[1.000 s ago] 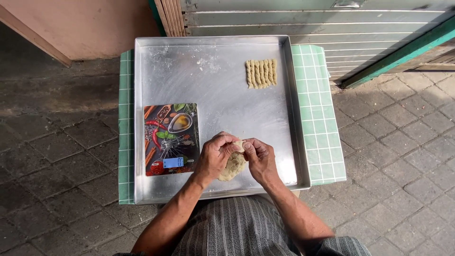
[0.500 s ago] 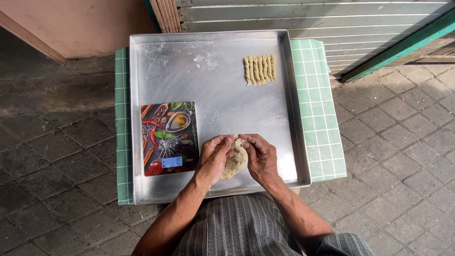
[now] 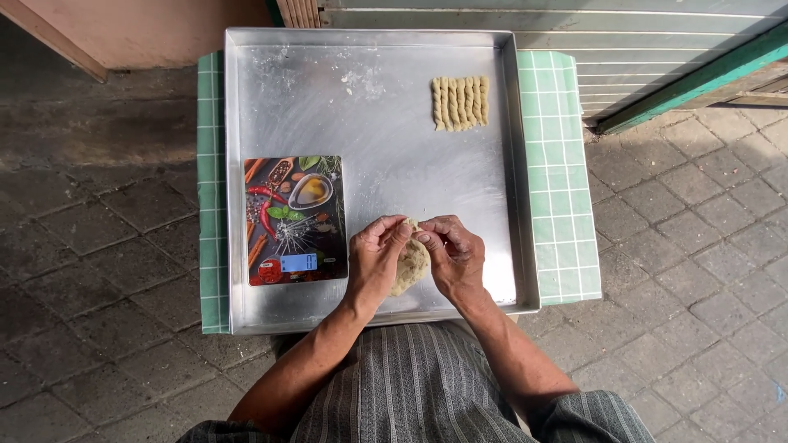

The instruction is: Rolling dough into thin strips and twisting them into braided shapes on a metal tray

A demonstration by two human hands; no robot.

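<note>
Underneath everything, a worktop (image 3: 566, 205) covered in green checked cloth carries a large metal tray (image 3: 369, 123), which spreads out ahead of and to both sides of the fingers. Just left of the left fingers lies a flat kitchen scale (image 3: 294, 220) with a colourful printed top of spices and herbs, close enough that the left wrist nearly brushes its edge. Well ahead of the right fingers, near the tray's far corner, sits a row of twisted dough sticks (image 3: 460, 103) laid side by side. Between the two hands is a lump of pale dough (image 3: 410, 264), held just above the tray's near edge: the left hand (image 3: 373, 258) cups it from one side with fingers curled, and the right hand (image 3: 455, 254) closes round the other side, the fingertips of both pinching at its top. It looks soft, light and easily torn, probably a little sticky, so it is best supported from beneath in the palm and pinched only gently at the top. Faint flour dust marks the tray farther out.
</note>
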